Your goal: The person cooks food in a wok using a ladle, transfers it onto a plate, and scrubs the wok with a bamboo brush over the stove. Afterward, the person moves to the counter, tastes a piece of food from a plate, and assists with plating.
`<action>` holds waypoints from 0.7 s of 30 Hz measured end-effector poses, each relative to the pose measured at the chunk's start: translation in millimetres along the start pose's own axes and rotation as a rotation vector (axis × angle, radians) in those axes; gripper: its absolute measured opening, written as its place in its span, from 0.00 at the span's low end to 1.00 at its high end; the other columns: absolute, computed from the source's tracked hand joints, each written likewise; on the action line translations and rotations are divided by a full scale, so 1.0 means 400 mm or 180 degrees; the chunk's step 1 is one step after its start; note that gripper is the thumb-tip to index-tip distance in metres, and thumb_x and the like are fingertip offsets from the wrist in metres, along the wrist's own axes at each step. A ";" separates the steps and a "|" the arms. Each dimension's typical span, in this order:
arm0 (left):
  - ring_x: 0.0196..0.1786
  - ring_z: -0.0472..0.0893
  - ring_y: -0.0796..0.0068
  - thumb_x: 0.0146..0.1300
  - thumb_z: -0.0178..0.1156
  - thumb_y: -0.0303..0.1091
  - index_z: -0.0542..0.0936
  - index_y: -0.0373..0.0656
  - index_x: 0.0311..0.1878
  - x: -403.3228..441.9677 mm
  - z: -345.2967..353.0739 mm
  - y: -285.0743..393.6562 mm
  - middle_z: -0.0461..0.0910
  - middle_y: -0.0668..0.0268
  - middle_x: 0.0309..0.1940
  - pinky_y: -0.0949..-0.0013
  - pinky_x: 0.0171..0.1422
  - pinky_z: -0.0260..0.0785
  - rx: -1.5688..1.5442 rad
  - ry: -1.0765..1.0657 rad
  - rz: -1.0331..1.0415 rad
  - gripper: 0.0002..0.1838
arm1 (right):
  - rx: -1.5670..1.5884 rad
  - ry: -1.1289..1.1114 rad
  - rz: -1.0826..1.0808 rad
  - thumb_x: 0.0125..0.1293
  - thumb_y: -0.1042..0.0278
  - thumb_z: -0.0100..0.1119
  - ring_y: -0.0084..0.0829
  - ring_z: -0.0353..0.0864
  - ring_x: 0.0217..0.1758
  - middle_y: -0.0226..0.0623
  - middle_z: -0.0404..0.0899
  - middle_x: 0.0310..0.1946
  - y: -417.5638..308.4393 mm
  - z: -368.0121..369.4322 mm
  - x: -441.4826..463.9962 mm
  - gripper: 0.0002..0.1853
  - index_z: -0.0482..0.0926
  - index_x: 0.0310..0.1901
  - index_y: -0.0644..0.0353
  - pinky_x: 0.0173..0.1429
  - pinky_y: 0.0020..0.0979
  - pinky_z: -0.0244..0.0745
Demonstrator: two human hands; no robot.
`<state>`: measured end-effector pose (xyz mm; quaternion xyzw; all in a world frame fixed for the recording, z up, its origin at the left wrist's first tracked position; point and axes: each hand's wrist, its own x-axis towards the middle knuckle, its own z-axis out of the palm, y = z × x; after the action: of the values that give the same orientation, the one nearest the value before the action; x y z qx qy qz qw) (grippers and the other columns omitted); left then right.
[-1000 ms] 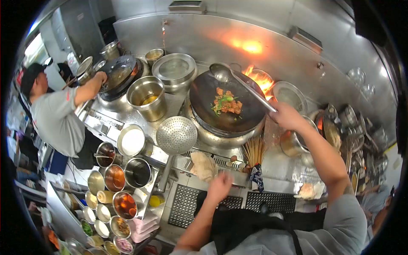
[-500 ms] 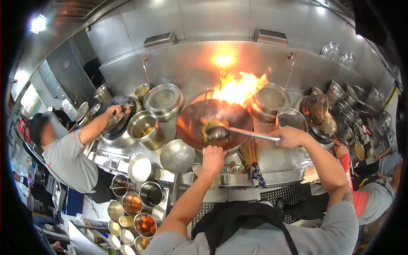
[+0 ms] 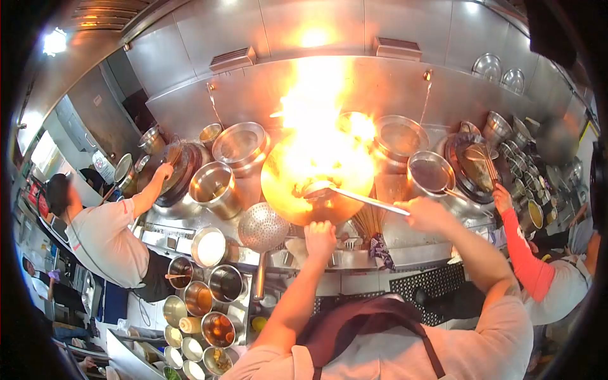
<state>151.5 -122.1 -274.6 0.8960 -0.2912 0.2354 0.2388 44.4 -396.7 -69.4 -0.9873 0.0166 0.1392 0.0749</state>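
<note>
Tall bright flames fill the wok [image 3: 275,190] in the middle and hide most of its food. My right hand [image 3: 423,214] is closed round the handle of a ladle [image 3: 367,199], whose bowl sits inside the wok. At the wok's near edge my left hand [image 3: 320,239] is closed, its fingers wrapped over the rim. A perforated strainer [image 3: 263,227] lies just left of the wok. To the right of my left hand stands a bamboo brush [image 3: 369,223] with a patterned cloth [image 3: 381,252] round its end.
Lidded pots [image 3: 240,144] stand behind the wok, and a steel pot [image 3: 213,190] is at its left. Sauce containers [image 3: 218,329] crowd the lower left. One co-worker [image 3: 104,231] works at a left wok; another person's red sleeve [image 3: 527,253] reaches toward a right wok [image 3: 472,166].
The flames have grown much taller over the wok. My left hand came up to the wok's near rim, and the ladle went from above the wok down into it.
</note>
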 end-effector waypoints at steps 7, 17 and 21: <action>0.41 0.78 0.57 0.56 0.67 0.36 0.80 0.44 0.30 0.173 -0.106 0.024 0.80 0.61 0.30 0.52 0.50 0.65 -0.0021 0.0117 0.0367 0.07 | 0.0004 -0.0296 -0.0698 0.65 0.65 0.56 0.47 0.85 0.46 0.49 0.85 0.44 0.089 -0.031 0.144 0.24 0.78 0.64 0.51 0.52 0.48 0.78; 0.49 0.80 0.55 0.55 0.68 0.38 0.85 0.45 0.38 -0.036 -0.055 0.030 0.86 0.59 0.42 0.50 0.60 0.66 0.0652 -0.0859 0.0104 0.10 | -0.0438 0.0987 -0.0154 0.64 0.64 0.60 0.47 0.87 0.43 0.48 0.85 0.39 0.070 0.134 0.050 0.29 0.73 0.69 0.53 0.48 0.47 0.82; 0.44 0.75 0.58 0.59 0.68 0.38 0.77 0.45 0.31 0.037 -0.033 -0.021 0.78 0.62 0.32 0.52 0.53 0.65 -0.0039 0.0105 -0.0053 0.11 | 0.0160 0.0276 -0.0152 0.63 0.66 0.60 0.49 0.87 0.45 0.50 0.85 0.39 0.071 0.011 0.017 0.27 0.75 0.67 0.53 0.51 0.48 0.80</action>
<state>163.8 -114.8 -258.3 0.8929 -0.2812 0.2463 0.2509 48.2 -424.0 -79.5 -0.9903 -0.0002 0.0940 0.1021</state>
